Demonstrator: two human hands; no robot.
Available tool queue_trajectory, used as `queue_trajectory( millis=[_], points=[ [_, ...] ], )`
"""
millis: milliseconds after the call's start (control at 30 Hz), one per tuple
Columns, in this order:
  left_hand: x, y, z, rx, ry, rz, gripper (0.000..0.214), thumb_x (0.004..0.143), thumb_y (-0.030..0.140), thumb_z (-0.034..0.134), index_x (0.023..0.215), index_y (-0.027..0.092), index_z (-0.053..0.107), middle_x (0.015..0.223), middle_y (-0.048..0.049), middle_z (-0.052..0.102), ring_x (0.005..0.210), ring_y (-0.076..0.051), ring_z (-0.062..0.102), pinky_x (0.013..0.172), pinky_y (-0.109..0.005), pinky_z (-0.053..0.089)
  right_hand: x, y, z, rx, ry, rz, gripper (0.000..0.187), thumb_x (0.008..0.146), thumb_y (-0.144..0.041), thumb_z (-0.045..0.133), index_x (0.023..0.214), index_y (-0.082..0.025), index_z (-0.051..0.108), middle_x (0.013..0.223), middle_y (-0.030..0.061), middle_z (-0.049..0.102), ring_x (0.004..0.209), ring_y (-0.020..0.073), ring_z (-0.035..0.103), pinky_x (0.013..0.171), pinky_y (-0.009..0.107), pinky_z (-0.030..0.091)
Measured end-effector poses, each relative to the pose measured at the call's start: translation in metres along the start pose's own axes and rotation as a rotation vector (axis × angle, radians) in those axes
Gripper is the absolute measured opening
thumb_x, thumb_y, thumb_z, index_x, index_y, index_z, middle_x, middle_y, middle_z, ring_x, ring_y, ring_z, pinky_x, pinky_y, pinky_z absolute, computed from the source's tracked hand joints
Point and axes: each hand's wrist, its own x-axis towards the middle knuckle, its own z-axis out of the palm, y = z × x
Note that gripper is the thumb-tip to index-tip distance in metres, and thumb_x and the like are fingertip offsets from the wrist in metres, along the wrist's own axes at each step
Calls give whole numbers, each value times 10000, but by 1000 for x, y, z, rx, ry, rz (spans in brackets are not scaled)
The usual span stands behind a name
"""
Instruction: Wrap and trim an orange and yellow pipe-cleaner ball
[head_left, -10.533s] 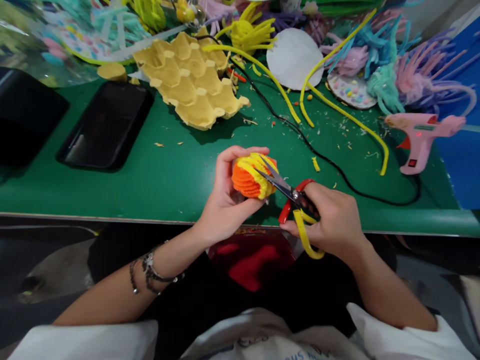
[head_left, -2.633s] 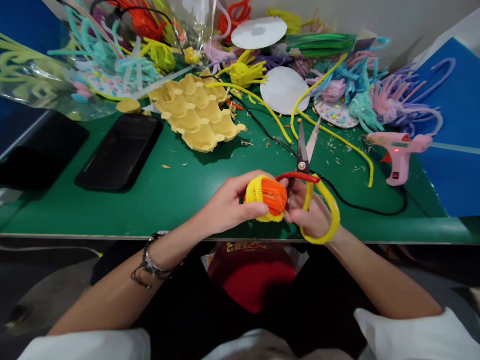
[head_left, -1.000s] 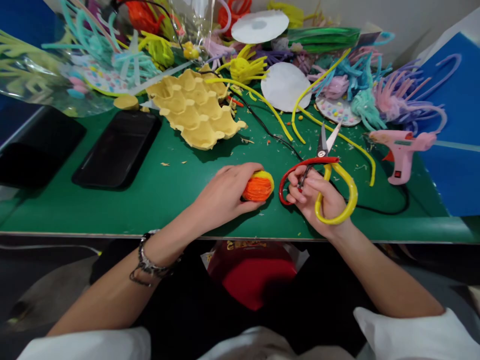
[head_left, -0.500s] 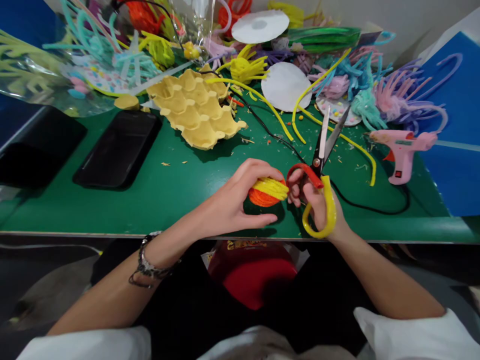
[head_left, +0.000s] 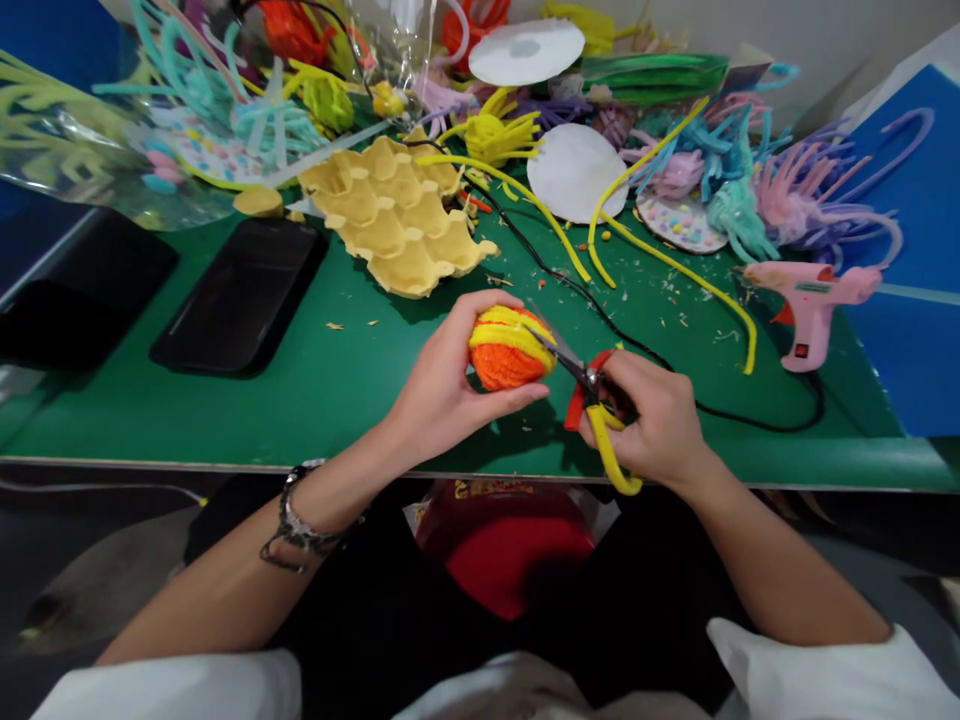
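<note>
My left hand is closed around an orange and yellow ball that looks wound from fuzzy pipe cleaners. Its thumb lies below and the fingers curl over the top. In my right hand is a pair of scissors with one red and one yellow handle. The blades point left, and their tips lie against the yellow band of the ball. They look slightly parted; whether they have a strand between them I cannot tell.
Beyond my hands lie a yellow egg carton piece, loose yellow pipe cleaners and white discs. A phone is at left, a pink glue gun at right. A black cord runs behind my right hand.
The scissors have swung from pointing up and away to pointing left at the ball. My right hand has turned over them. My left hand has tilted the ball, showing more orange.
</note>
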Motion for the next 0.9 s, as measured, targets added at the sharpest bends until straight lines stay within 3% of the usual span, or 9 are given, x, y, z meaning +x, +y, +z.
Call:
queue_trajectory(
  millis=[200,500,733,900],
  points=[
    [0,-1,0,36,36,33,591,705,543,687,1120,205,435,1061,-46,563,921,-182,601,822,-318,508,0,-1,0,-153,2,-33,181,756,-366,534,721,-191,510,615,-22,496,528,97,418,499,216,293],
    [-3,-2,-1,69,35,75,591,730,540,667,1160,220,417,1099,-74,553,992,-208,583,877,-350,489,0,0,-3,-275,4,-28,252,791,-426,505,737,-182,541,635,-2,540,544,108,459,504,228,289],
    [-1,-1,-1,36,13,40,565,739,502,676,1145,207,418,1070,-64,567,928,-186,600,828,-321,506,-1,0,-3,-397,50,-127,295,799,-457,498,727,-176,551,645,17,570,552,117,477,518,239,299],
    [0,-1,0,33,18,51,539,723,437,711,1126,211,433,1059,-51,578,970,-199,596,885,-354,491,-1,-1,-4,-419,55,-90,290,820,-445,479,752,-174,558,668,26,581,559,122,476,514,249,278]
  ],
)
